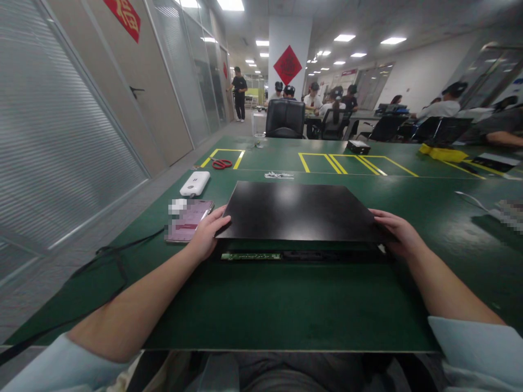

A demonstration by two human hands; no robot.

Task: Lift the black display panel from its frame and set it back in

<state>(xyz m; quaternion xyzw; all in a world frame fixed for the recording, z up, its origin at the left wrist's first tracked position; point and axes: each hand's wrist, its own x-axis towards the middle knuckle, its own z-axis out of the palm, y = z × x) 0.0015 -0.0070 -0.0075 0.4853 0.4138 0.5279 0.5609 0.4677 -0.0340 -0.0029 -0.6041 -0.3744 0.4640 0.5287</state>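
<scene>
A flat, black, glossy display panel (296, 212) is held level over the green table, its near edge raised. My left hand (210, 234) grips its left edge, thumb on top and fingers underneath. At the opposite edge, my right hand (396, 233) holds it the same way, with its lower fingers partly hidden. Below the panel's near edge shows a narrow green circuit board (250, 256), with a dark strip running on to the right of it. Whether that strip is joined to the panel I cannot tell.
Left of the panel lie a phone (192, 220) and a white power bank (195, 183). Beyond them are red-handled scissors (222, 164). A black strap (118, 253) crosses the left table edge. Small white pieces (279, 175) lie behind the panel. Several people sit at the back.
</scene>
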